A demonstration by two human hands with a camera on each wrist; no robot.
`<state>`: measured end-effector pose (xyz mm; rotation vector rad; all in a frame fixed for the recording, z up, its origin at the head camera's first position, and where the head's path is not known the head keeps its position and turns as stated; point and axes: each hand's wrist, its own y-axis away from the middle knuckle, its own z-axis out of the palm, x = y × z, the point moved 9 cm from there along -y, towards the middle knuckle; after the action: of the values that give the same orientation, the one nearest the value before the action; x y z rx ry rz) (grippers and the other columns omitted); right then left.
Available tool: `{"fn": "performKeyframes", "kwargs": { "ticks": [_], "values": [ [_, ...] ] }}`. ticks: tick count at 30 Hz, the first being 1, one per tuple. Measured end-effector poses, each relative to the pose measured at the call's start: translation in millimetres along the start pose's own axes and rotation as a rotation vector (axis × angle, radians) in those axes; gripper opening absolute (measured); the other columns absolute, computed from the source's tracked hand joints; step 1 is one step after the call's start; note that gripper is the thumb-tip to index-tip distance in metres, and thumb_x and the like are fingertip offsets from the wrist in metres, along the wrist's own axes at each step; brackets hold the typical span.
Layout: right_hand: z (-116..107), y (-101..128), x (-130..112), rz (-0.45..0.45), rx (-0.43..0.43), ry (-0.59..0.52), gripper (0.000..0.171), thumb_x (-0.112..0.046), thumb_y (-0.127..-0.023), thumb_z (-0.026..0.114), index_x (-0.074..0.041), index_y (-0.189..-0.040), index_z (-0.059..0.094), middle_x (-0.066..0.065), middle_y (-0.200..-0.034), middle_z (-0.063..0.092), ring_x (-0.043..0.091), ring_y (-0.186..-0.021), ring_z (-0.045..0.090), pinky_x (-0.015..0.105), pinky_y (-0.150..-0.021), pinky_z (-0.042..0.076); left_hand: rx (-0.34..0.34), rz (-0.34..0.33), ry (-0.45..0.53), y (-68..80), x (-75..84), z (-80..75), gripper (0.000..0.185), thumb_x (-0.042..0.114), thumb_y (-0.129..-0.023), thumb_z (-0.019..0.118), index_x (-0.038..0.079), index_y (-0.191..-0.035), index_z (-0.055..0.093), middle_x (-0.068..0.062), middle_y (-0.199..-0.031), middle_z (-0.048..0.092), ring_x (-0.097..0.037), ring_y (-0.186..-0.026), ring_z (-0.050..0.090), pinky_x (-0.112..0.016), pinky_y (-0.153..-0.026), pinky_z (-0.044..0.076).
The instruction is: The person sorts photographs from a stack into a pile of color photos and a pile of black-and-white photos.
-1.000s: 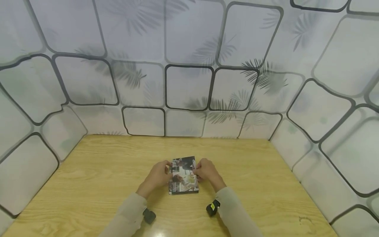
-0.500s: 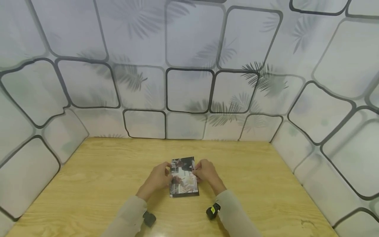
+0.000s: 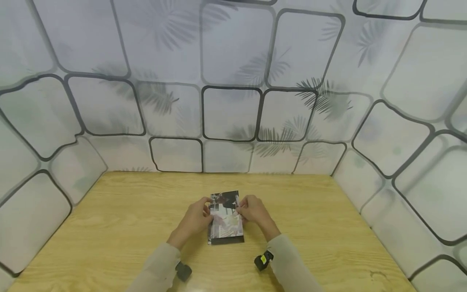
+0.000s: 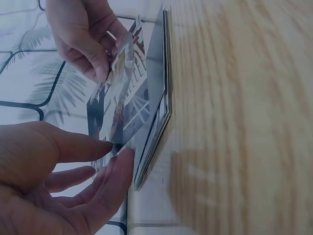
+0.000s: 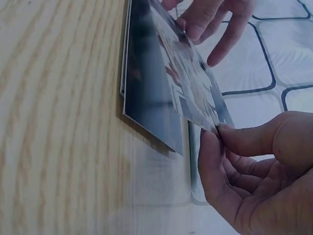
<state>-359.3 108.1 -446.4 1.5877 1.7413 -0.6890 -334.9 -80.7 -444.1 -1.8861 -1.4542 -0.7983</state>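
Note:
A small stack of glossy photo prints (image 3: 227, 239) lies on the wooden table (image 3: 127, 219), near its middle. My left hand (image 3: 208, 215) pinches the left edge of the top print (image 3: 228, 221), and my right hand (image 3: 240, 210) pinches its right edge. In the left wrist view the top print (image 4: 122, 93) stands lifted off the stack (image 4: 160, 112), with my left thumb and fingers (image 4: 115, 147) closed on its edge. The right wrist view shows my right hand (image 5: 215, 129) gripping the print (image 5: 190, 83) above the stack (image 5: 146, 98).
Walls covered in a pale sheet with dark rounded outlines and leaf shadows (image 3: 233, 113) close in the table at the back and on both sides. A black wrist camera sits on each sleeve (image 3: 183, 271) (image 3: 263, 259).
The top print has come up a little off the stack between both hands. The hands have stayed almost where they were.

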Motion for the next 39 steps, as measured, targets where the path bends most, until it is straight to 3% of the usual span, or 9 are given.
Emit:
{"fn": "performKeyframes", "kwargs": {
  "ticks": [4,9,19,31,39],
  "values": [
    [-2,2,-4,-0.017,0.015,-0.002,0.018,-0.003,-0.093,0.070,0.007,-0.107,0.064,0.016,-0.088,0.070,0.019,-0.066,0.070,0.028,-0.058,0.064,-0.005,-0.001,0.069,1.0,0.9,1.4,0.056,-0.009,-0.086,0.070,-0.004,-0.139,0.053,-0.016,-0.096,0.063,-0.018,-0.079,0.066,-0.024,-0.058,0.059],
    [-3,7,-4,-0.037,0.036,-0.002,0.025,-0.001,-0.092,0.069,0.007,-0.114,0.061,0.016,-0.087,0.073,0.022,-0.064,0.072,0.028,-0.056,0.062,-0.019,-0.012,0.137,2.7,0.3,5.8,0.058,-0.011,-0.086,0.070,-0.004,-0.141,0.052,-0.015,-0.096,0.061,-0.017,-0.074,0.064,-0.022,-0.055,0.060],
    [-4,15,3,-0.043,0.056,-0.031,0.033,0.005,-0.087,0.068,0.008,-0.118,0.060,0.015,-0.081,0.073,0.022,-0.060,0.072,0.031,-0.057,0.064,-0.048,-0.014,0.144,4.9,-0.5,15.4,0.057,-0.009,-0.088,0.070,-0.003,-0.141,0.051,-0.014,-0.097,0.061,-0.016,-0.074,0.062,-0.022,-0.056,0.060],
    [-12,21,10,-0.022,0.062,-0.062,0.033,0.005,-0.088,0.070,0.008,-0.120,0.061,0.017,-0.086,0.073,0.020,-0.061,0.071,0.030,-0.056,0.064,-0.066,0.081,0.142,5.5,12.3,20.6,0.056,-0.009,-0.088,0.070,-0.008,-0.139,0.050,-0.018,-0.098,0.060,-0.012,-0.064,0.060,-0.021,-0.051,0.059],
    [-19,24,16,-0.016,0.074,-0.041,0.041,0.001,-0.090,0.071,0.006,-0.129,0.059,0.017,-0.089,0.073,0.019,-0.065,0.071,0.031,-0.057,0.064,-0.074,0.066,0.125,2.0,18.7,25.9,0.052,-0.008,-0.090,0.068,-0.006,-0.140,0.052,-0.016,-0.096,0.060,-0.012,-0.066,0.060,-0.022,-0.051,0.059]
  ]
}}
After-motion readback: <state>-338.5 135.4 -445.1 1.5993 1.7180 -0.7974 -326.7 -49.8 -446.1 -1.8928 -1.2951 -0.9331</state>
